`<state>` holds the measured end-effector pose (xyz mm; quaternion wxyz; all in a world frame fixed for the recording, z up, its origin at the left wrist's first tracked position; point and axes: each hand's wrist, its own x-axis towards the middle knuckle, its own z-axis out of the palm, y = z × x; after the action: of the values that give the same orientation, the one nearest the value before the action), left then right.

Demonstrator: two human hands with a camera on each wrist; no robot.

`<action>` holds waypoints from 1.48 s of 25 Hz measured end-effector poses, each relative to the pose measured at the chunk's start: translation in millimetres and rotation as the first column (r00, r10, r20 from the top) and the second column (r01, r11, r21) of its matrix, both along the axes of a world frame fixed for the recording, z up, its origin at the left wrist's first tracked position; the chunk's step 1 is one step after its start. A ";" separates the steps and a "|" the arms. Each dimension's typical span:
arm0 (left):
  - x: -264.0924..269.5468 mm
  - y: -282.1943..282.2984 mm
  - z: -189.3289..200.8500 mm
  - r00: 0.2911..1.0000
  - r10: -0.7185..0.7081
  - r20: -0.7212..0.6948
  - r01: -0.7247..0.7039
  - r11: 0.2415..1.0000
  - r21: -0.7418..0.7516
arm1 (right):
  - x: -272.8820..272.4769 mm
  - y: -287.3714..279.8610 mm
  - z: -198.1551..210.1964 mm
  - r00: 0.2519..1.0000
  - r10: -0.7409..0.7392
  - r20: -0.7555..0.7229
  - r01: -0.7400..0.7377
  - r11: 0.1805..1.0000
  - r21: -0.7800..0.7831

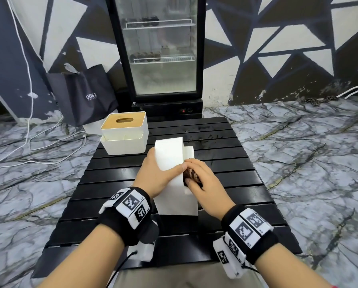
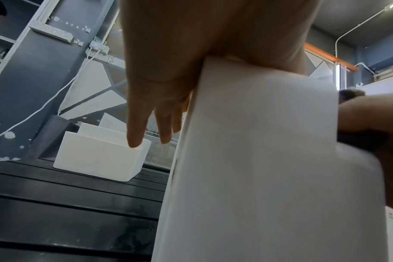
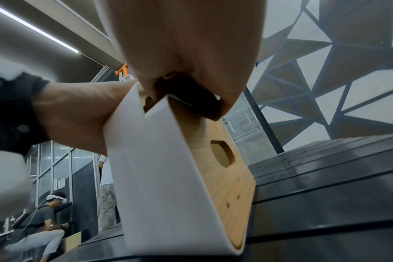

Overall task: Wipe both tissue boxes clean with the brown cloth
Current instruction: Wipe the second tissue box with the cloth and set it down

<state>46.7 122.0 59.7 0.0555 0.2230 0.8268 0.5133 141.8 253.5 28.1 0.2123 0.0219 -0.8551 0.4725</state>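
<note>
Tipped white plastic tissue box with wooden lid (image 1: pixel 169 163) is gripped by left hand (image 1: pixel 153 173) while bunched brown cloth (image 1: pixel 191 175) is pinched against it by right hand (image 1: pixel 205 183) — second white wooden-lidded box (image 1: pixel 125 129) judged still unwiped.

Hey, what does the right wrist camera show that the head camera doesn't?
Only the right wrist view shows the tipped tissue box's wooden lid with its opening, and the brown cloth pressed against it.

Only the head view shows the second tissue box upright at the table's far left, and a glass-door fridge.

Both show the left hand gripping the tipped tissue box and the right hand holding the cloth.
</note>
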 end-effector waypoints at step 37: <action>5.8 -4.1 13.6 0.995 -0.019 0.102 0.023 0.999 -0.034 | 42.6 62.7 -3.0 0.986 -0.100 0.130 0.069 0.973 0.222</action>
<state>52.5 117.9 73.3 0.1067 0.2044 0.8295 0.5086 184.5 316.3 25.1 0.1678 -0.0250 -0.9144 0.3676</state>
